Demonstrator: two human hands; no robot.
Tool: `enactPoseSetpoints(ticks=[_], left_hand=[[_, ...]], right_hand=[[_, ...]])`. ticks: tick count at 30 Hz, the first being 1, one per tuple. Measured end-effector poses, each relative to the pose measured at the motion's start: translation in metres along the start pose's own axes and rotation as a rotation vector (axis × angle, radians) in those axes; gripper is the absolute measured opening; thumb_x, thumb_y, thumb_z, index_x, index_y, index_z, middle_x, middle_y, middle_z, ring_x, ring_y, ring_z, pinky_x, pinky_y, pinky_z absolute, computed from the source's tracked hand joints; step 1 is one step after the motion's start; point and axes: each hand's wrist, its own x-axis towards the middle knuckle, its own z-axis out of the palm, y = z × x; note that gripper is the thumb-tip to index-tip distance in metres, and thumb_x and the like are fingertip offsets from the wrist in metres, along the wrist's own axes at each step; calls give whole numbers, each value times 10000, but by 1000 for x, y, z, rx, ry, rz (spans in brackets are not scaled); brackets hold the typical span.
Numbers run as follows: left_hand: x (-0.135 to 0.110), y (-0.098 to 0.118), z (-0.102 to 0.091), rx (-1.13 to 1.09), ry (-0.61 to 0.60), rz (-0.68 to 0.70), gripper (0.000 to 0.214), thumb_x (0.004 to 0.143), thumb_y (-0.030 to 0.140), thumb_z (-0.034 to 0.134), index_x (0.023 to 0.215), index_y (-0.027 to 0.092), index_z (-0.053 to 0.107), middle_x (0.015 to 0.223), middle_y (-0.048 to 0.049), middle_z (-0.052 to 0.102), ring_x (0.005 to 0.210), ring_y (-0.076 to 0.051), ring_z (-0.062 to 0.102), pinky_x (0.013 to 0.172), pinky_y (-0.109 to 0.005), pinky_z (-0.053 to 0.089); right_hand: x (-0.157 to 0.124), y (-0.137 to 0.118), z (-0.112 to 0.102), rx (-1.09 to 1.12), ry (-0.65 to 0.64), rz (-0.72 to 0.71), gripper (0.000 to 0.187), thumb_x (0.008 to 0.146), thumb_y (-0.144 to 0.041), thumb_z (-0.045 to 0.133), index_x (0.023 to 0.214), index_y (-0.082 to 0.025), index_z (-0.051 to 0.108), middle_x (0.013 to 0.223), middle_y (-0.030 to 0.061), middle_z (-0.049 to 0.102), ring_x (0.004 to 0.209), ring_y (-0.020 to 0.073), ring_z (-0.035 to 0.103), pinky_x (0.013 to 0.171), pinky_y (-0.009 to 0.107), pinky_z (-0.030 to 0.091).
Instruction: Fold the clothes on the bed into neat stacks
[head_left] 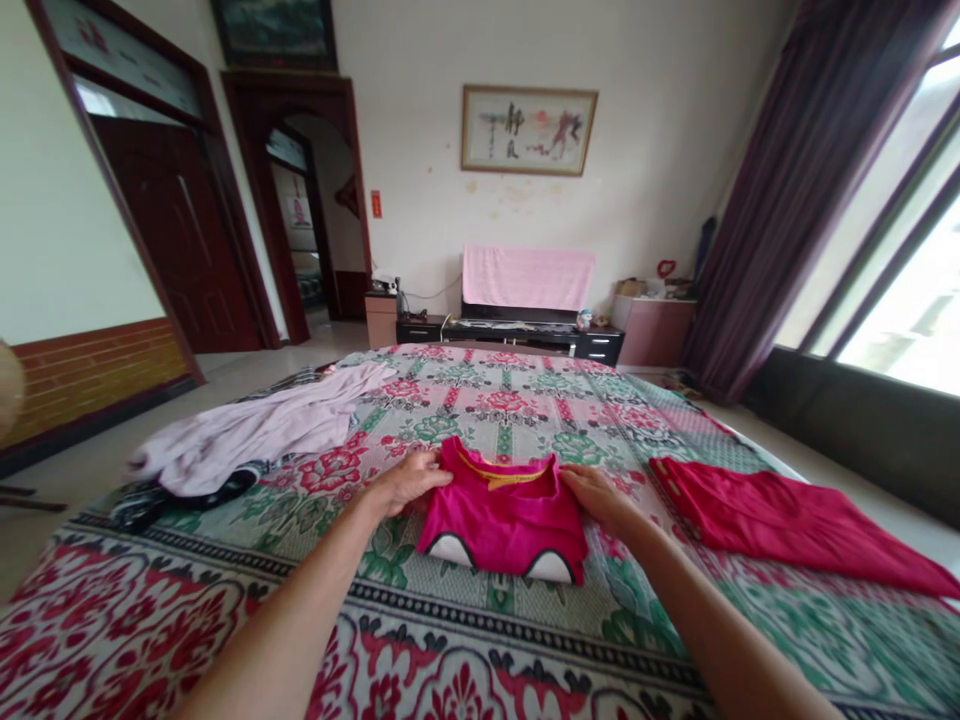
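Note:
A bright pink shirt (510,520), folded into a compact rectangle, lies in front of me with its neckline at the far side. Yellow trim shows inside the collar, and two white shapes edged in black mark the near edge. My left hand (409,484) is closed on the shirt's left shoulder, thumb and fingers at the fabric. At the opposite shoulder, my right hand (598,494) grips the right edge, its fingertips partly hidden behind the cloth. Beneath everything spreads a floral bed cover (495,620) in red, green and white.
A folded red garment (795,520) lies to the right. On the left, a pale pink garment (255,425) is heaped over black-and-white patterned cloth (150,503). Beyond the bed stands a low black cabinet (600,345), with a pink towel (529,277) draped above it.

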Motion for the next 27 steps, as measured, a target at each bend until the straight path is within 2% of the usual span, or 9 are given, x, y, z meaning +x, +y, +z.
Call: enactPoseSetpoints(ticks=[2, 4, 6, 8, 11, 15, 20, 24, 27], left_hand=[[2, -3, -4, 58, 49, -22, 559, 614, 348, 733, 1124, 155, 607, 787, -22, 701, 596, -132, 616, 474, -200, 420], [3, -6, -8, 70, 98, -21, 586, 608, 349, 729, 1144, 158, 587, 764, -9, 687, 591, -114, 604, 451, -171, 382], [4, -7, -10, 50, 133, -30, 590, 597, 340, 727, 1136, 158, 570, 731, 3, 671, 575, -102, 592, 449, -161, 370], [5, -8, -11, 38, 149, -47, 521, 593, 332, 719, 1062, 162, 569, 690, 18, 648, 540, -91, 573, 439, -158, 357], [6, -9, -11, 53, 214, -39, 390, 592, 336, 708, 910, 177, 547, 632, 47, 601, 497, -75, 540, 428, -152, 332], [7, -10, -13, 161, 256, -7, 335, 590, 407, 694, 775, 165, 556, 609, 34, 586, 512, -83, 533, 434, -165, 317], [11, -15, -13, 318, 223, 18, 354, 586, 487, 677, 670, 155, 585, 538, 42, 532, 487, -81, 461, 447, -196, 308], [14, -17, -10, 386, 263, 19, 368, 581, 501, 672, 575, 168, 516, 463, 66, 444, 435, -66, 384, 433, -207, 260], [13, -16, -11, 319, 243, -17, 380, 566, 510, 681, 586, 168, 516, 484, 57, 486, 446, -66, 403, 440, -201, 256]], right_hand=[[3, 5, -3, -71, 66, 78, 247, 776, -348, 447, 695, -199, 626, 494, -26, 572, 446, 125, 533, 398, 203, 395], [4, 3, -6, -167, 201, 61, 203, 758, -317, 476, 744, -211, 648, 550, -18, 612, 492, 134, 567, 437, 212, 416], [3, -6, -8, -254, 338, -72, 171, 744, -281, 504, 792, -225, 659, 672, 6, 667, 596, 152, 617, 527, 233, 463], [-2, -19, -6, -299, 396, -242, 169, 757, -267, 508, 824, -227, 659, 801, 33, 689, 697, 164, 637, 616, 251, 488], [-13, -40, 6, -325, 306, -441, 175, 812, -264, 484, 832, -210, 649, 832, 52, 674, 723, 161, 620, 675, 261, 484], [-28, -65, 31, -382, 77, -526, 180, 847, -225, 476, 879, -210, 653, 841, 45, 675, 762, 153, 615, 714, 249, 457], [-35, -90, 56, -561, -77, -480, 268, 917, -255, 402, 903, -194, 662, 881, 59, 674, 812, 153, 606, 745, 244, 420], [-30, -95, 71, -774, -28, -325, 307, 901, -402, 451, 885, -195, 677, 876, 88, 672, 805, 195, 607, 722, 285, 388], [-25, -90, 79, -804, 4, -267, 307, 850, -463, 522, 895, -209, 689, 899, 86, 669, 845, 221, 599, 735, 308, 367]])
